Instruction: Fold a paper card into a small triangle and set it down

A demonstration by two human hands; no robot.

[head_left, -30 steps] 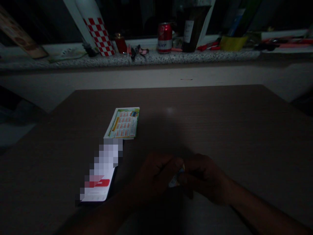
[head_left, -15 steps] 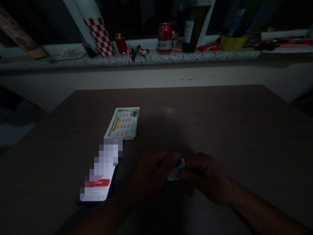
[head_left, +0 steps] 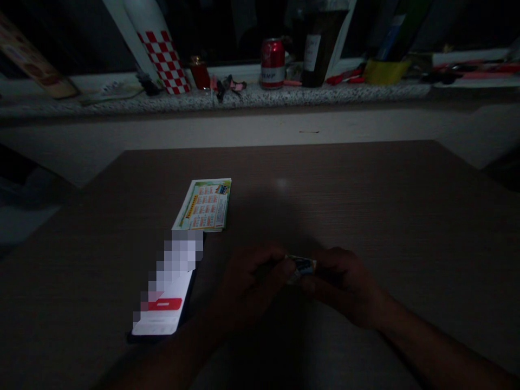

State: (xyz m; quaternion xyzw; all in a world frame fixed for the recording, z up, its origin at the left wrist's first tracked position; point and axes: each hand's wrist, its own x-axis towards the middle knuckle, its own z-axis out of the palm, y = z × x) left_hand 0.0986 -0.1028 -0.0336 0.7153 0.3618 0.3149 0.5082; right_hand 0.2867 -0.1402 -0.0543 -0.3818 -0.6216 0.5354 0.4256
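Now left hand (head_left: 254,281) and right hand (head_left: 347,284) hold the printed piece (head_left: 304,266) more crosswise.

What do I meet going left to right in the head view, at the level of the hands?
Phone, left hand, small printed piece, right hand.

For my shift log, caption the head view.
Left hand and right hand pinch a small printed piece beside a lit phone.
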